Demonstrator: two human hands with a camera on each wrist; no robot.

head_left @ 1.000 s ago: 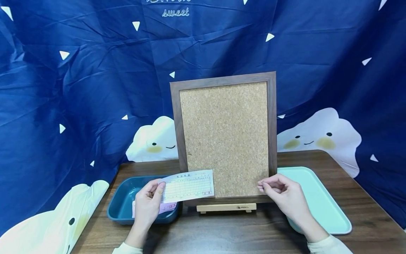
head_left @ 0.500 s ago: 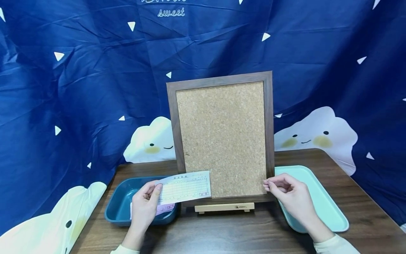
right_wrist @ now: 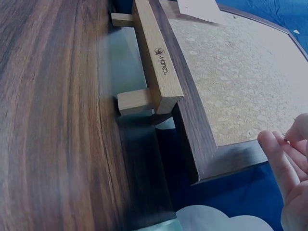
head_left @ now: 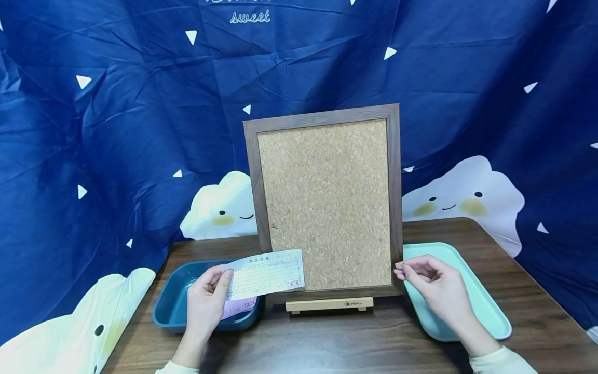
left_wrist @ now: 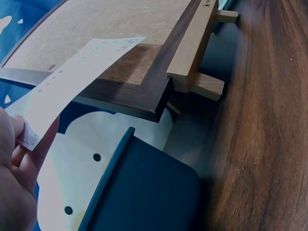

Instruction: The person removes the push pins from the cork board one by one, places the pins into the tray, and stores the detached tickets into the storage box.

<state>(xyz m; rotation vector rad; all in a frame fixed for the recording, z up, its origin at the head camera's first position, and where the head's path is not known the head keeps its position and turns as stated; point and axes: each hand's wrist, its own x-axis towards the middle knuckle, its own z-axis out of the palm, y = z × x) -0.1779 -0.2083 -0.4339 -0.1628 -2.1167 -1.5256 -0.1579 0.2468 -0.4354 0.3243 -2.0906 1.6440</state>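
My left hand [head_left: 205,298] pinches the left end of a printed white receipt slip [head_left: 266,275] between thumb and fingers. The slip's right part overlaps the lower left of a brown-framed cork board [head_left: 327,197] in the head view. Below the slip, a pink printed slip [head_left: 239,307] lies in a dark teal bin [head_left: 175,311], partly hidden by the left hand. At the board's lower right edge, my right hand [head_left: 436,285] has thumb and fingertips pinched together. A tiny dark thing [right_wrist: 286,140] shows between them in the right wrist view; I cannot tell its kind.
The board leans on a small wooden easel whose front bar [head_left: 329,305] crosses beneath it. A mint tray [head_left: 486,306] lies on the right, partly under the right hand. Behind the brown wooden table [head_left: 317,343] hangs a blue curtain [head_left: 154,104] with cloud prints.
The right hand has moved right, from in front of the cork to the frame's right edge. The left hand and slip have shifted slightly left. The head view has turned a little.
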